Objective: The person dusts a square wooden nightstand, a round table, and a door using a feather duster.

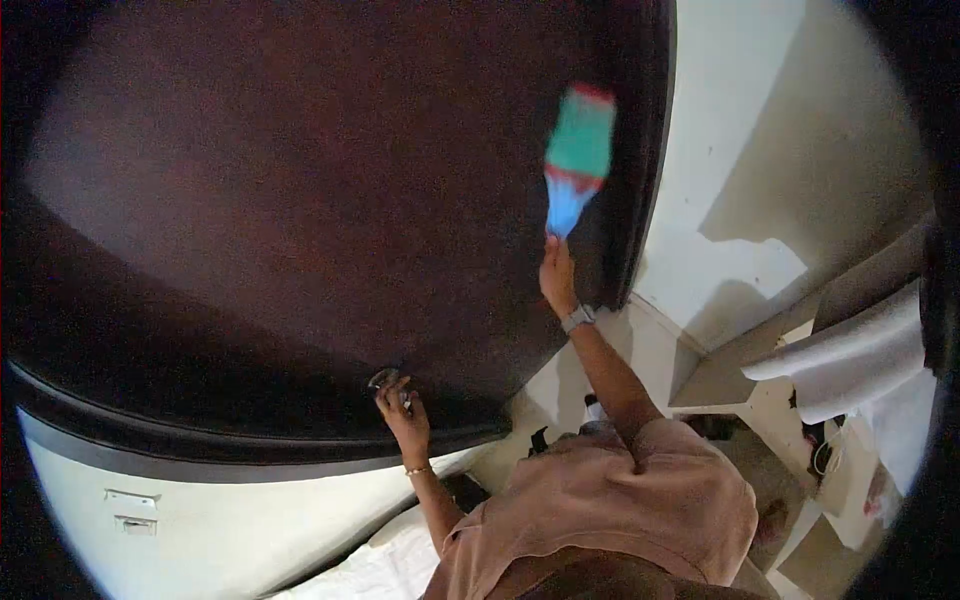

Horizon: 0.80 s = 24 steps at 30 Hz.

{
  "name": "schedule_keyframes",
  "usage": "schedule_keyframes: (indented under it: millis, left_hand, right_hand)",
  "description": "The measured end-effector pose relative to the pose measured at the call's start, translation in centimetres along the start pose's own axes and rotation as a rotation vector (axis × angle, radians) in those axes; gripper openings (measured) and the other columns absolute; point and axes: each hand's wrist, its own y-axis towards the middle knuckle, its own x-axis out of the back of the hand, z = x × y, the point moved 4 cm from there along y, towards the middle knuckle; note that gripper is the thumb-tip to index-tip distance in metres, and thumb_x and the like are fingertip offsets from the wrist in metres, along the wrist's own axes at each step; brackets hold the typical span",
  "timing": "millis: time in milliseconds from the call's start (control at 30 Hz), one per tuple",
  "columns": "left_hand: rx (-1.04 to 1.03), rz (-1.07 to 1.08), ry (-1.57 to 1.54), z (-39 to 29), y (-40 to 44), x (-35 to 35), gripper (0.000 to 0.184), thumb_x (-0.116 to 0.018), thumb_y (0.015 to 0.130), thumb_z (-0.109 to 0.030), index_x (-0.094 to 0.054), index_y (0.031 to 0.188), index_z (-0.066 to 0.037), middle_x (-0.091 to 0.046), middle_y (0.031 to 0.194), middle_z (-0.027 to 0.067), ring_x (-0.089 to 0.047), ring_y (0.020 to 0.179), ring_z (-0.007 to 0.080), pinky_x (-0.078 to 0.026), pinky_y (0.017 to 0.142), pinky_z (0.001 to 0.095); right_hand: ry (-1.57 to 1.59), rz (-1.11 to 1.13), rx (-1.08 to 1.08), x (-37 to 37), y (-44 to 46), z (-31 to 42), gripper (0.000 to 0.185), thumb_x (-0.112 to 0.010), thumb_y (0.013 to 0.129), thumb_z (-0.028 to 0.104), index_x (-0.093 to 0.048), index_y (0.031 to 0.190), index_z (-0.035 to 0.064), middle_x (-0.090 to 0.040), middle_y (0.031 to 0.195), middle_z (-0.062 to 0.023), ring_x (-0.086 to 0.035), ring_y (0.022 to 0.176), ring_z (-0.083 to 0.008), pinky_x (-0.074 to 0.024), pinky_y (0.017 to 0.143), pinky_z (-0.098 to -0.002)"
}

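Note:
My right hand [557, 272], with a watch on its wrist, is closed round the narrow end of a hand brush [580, 145]. Its handle is light blue, and the wide head is green with red bands; motion blurs it a little. The brush is raised in front of the upper right part of a dark brown door [300, 200], near its edge. I cannot tell whether its head touches the wood. Lower down, my left hand [405, 412] has its fingers curled round a shiny metal door knob [383, 380], which they partly hide.
A white wall [760, 120] with shadows stands right of the door. At lower right, shelving [760, 385] has a white cloth [850, 365] hanging over it and several small items. A metal strike plate [135, 525] shows on the pale frame at lower left, near white fabric [385, 560].

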Motion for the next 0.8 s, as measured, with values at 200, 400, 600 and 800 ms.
schedule_keyframes:
  millis: [200,400,600,800]
  left_hand:
    - [-0.071,0.010,0.050,-0.5,0.3,-0.1,0.031,-0.051,0.074,0.005,-0.052,0.105,-0.003,-0.045,0.108,0.0145,-0.038,0.106,0.0292,-0.044,0.078,0.0342]
    - [-0.004,0.009,-0.074,-0.3,0.2,0.1,0.030,-0.051,0.076,0.005,-0.053,0.103,-0.005,-0.041,0.112,0.0136,-0.041,0.104,0.0275,-0.043,0.079,0.0345]
    - [-0.033,-0.007,0.009,0.1,0.3,0.0,0.029,-0.052,0.076,0.004,-0.054,0.102,-0.008,-0.040,0.109,0.0130,-0.044,0.099,0.0271,-0.043,0.077,0.0340]
    - [0.003,0.001,-0.027,-0.4,0.4,0.3,0.030,-0.053,0.075,0.003,-0.054,0.102,-0.007,-0.040,0.110,0.0137,-0.044,0.101,0.0287,-0.042,0.077,0.0355]
  right_hand:
    - [0.110,0.058,0.029,-3.0,2.2,-3.9,0.029,-0.033,0.090,0.025,-0.044,0.104,0.0018,-0.054,0.084,-0.0153,-0.053,0.067,-0.0297,-0.0421,0.062,-0.0387]
    - [0.660,0.068,-0.746,-4.0,-3.0,-10.4,0.028,-0.035,0.087,0.045,-0.043,0.087,0.0173,-0.042,0.060,-0.0001,-0.038,0.042,-0.0120,-0.0302,0.036,-0.0260]
    - [0.350,0.180,-0.143,-7.2,-8.9,-15.1,0.029,-0.035,0.089,0.041,-0.044,0.093,0.0135,-0.041,0.055,-0.0008,-0.038,0.038,-0.0124,-0.0296,0.034,-0.0272]
    - [-0.167,0.045,0.508,-4.9,-12.3,-11.4,0.027,-0.038,0.091,0.030,-0.046,0.099,0.0058,-0.046,0.058,-0.0066,-0.040,0.039,-0.0136,-0.0296,0.037,-0.0324]
